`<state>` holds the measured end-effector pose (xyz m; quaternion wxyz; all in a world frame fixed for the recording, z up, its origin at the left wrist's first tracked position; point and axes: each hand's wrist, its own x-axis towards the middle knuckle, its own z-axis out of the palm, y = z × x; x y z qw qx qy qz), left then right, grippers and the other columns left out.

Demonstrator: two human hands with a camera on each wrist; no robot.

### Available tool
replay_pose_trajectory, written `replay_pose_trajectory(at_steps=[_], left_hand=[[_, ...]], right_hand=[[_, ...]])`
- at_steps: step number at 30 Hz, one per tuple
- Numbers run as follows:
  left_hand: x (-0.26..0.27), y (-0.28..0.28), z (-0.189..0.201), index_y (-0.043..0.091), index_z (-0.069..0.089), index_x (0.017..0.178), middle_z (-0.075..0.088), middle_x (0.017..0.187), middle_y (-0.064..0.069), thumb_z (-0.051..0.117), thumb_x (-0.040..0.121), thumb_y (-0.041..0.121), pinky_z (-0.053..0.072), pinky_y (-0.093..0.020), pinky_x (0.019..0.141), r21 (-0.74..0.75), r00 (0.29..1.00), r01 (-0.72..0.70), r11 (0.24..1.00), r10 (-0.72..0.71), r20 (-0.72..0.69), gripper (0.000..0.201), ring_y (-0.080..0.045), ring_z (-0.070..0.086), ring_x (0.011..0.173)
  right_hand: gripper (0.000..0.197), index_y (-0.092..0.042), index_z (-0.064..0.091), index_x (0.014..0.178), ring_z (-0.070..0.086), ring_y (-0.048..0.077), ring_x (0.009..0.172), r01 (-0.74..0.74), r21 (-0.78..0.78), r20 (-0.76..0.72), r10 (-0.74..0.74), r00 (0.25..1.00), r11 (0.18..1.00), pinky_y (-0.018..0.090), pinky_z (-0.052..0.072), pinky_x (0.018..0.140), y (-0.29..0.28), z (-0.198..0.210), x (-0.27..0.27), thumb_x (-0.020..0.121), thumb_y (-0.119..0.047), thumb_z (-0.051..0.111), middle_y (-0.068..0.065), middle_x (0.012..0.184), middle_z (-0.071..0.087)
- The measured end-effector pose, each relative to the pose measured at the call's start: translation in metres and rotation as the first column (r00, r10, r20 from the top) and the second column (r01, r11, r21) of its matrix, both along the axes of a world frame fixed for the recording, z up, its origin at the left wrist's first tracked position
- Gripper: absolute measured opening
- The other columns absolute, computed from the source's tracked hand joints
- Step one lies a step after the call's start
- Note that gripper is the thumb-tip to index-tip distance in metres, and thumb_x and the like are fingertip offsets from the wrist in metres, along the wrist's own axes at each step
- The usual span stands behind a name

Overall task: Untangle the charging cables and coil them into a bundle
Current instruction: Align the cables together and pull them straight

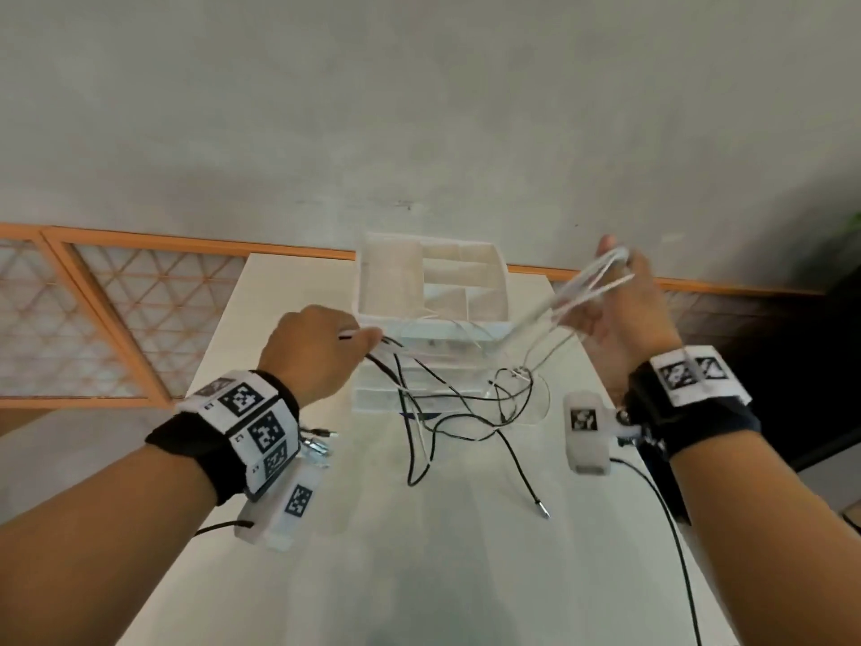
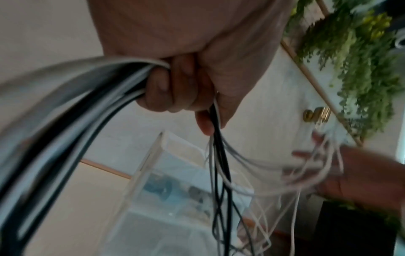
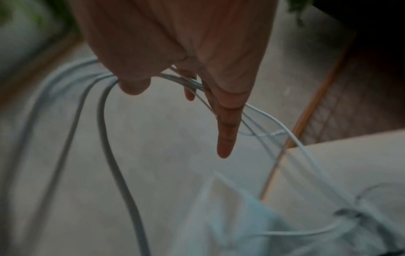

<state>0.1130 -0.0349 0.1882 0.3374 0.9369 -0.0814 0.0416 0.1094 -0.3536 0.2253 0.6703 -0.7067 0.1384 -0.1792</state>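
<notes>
My left hand (image 1: 358,340) is curled into a fist round a bundle of black and white charging cables (image 2: 87,107), above the table's middle. From the fist (image 2: 175,86), thin black cables (image 1: 466,403) hang in a loose tangle down to the white table (image 1: 372,575). One plug end (image 1: 541,509) lies on it. My right hand (image 1: 619,277) is raised to the right. It holds several loops of white cable (image 1: 577,291) between thumb (image 3: 133,86) and fingers (image 3: 225,138), one finger pointing straight. The white strands (image 3: 114,155) run back towards the left hand.
A clear plastic drawer organizer (image 1: 372,277) stands at the table's far middle, right behind the hanging cables. A wooden lattice screen (image 1: 116,319) runs along the wall. Green hanging plants (image 2: 355,60) are off to the right. The table's right edge (image 1: 652,482) lies below my right wrist.
</notes>
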Motion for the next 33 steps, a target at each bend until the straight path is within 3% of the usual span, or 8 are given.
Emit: replay_pose_trajectory(at_steps=[4, 7, 14, 20, 24, 27, 31, 33], left_hand=[[0.002, 0.007, -0.019, 0.015, 0.055, 0.055, 0.056, 0.054, -0.004, 0.056, 0.093, 0.05, 0.034, -0.025, 0.051, 0.074, 0.995, -0.088, 0.993, 0.091, -0.037, 0.052, -0.026, 0.055, 0.057], [0.004, 0.01, -0.016, 0.012, 0.056, 0.059, 0.055, 0.054, -0.004, 0.055, 0.093, 0.049, 0.035, -0.026, 0.052, 0.046, 0.99, -0.144, 0.989, 0.144, 0.008, 0.05, -0.026, 0.055, 0.058], [0.004, 0.01, -0.017, 0.02, 0.047, 0.051, 0.051, 0.054, -0.001, 0.056, 0.091, 0.049, 0.035, -0.028, 0.054, 0.105, 0.996, -0.087, 0.991, 0.088, -0.004, 0.05, -0.029, 0.056, 0.061], [0.003, 0.014, -0.019, 0.019, 0.052, 0.053, 0.056, 0.058, -0.004, 0.055, 0.091, 0.049, 0.038, -0.027, 0.055, 0.136, 0.992, -0.098, 0.986, 0.108, -0.068, 0.049, -0.03, 0.057, 0.064], [-0.002, 0.01, 0.007, 0.011, 0.066, 0.065, 0.059, 0.056, -0.008, 0.055, 0.094, 0.048, 0.036, -0.028, 0.052, -0.129, 0.985, -0.125, 0.984, 0.138, 0.101, 0.048, -0.027, 0.057, 0.059], [-0.005, 0.006, 0.027, 0.017, 0.069, 0.066, 0.058, 0.055, -0.001, 0.059, 0.094, 0.046, 0.037, -0.031, 0.058, -0.384, 0.965, -0.077, 0.92, 0.166, 0.203, 0.042, -0.017, 0.051, 0.055], [-0.003, 0.001, 0.036, 0.011, 0.071, 0.07, 0.058, 0.058, -0.008, 0.061, 0.092, 0.048, 0.032, -0.027, 0.056, -0.464, 0.969, 0.005, 0.886, 0.111, 0.222, 0.044, -0.014, 0.044, 0.051], [-0.005, -0.002, 0.033, 0.01, 0.071, 0.071, 0.055, 0.056, -0.01, 0.06, 0.091, 0.051, 0.03, -0.028, 0.055, -0.412, 0.977, 0.051, 0.91, 0.04, 0.208, 0.046, -0.021, 0.042, 0.051]], right_hand=[[0.056, -0.034, 0.048, 0.122, 0.064, 0.018, 0.107, 0.094, -0.347, 0.225, -0.014, 0.974, 0.933, 0.037, 0.052, 0.094, 0.006, 0.027, 0.0, 0.08, -0.067, 0.062, 0.001, 0.12, 0.061], [0.071, -0.037, 0.048, 0.123, 0.063, 0.028, 0.112, -0.016, -0.643, -0.031, -0.006, 0.999, 0.766, 0.051, 0.05, 0.098, 0.001, 0.002, -0.005, 0.075, -0.09, 0.041, 0.008, 0.125, 0.063], [0.068, -0.019, 0.05, 0.111, 0.062, 0.018, 0.093, 0.108, -0.521, 0.19, -0.008, 0.982, 0.847, 0.048, 0.052, 0.088, 0.005, 0.014, -0.01, 0.075, -0.076, 0.059, -0.002, 0.1, 0.063], [0.072, -0.014, 0.054, 0.118, 0.047, 0.008, 0.13, 0.201, -0.578, 0.3, -0.023, 0.954, 0.791, 0.012, 0.039, 0.101, -0.005, 0.012, -0.014, 0.071, -0.067, 0.07, -0.005, 0.137, 0.052], [0.069, -0.028, 0.046, 0.113, 0.064, 0.026, 0.098, -0.008, -0.651, -0.11, -0.084, 0.99, 0.759, 0.043, 0.053, 0.088, -0.013, -0.053, -0.026, 0.071, -0.08, 0.062, 0.002, 0.106, 0.066], [0.047, -0.04, 0.043, 0.108, 0.065, 0.027, 0.099, -0.304, -0.683, -0.485, -0.101, 0.869, 0.665, 0.037, 0.051, 0.09, -0.023, -0.121, -0.044, 0.078, -0.057, 0.075, 0.001, 0.105, 0.067], [0.074, -0.042, 0.037, 0.145, 0.075, 0.016, 0.068, -0.688, -0.401, -0.827, 0.084, 0.556, 0.605, 0.028, 0.058, 0.069, -0.013, -0.151, -0.066, 0.083, -0.011, 0.062, 0.003, 0.096, 0.076], [0.063, -0.037, 0.049, 0.139, 0.07, 0.008, 0.061, -0.621, -0.534, -0.724, 0.069, 0.686, 0.574, 0.018, 0.054, 0.063, -0.004, -0.128, -0.061, 0.084, -0.009, 0.059, -0.002, 0.084, 0.075]])
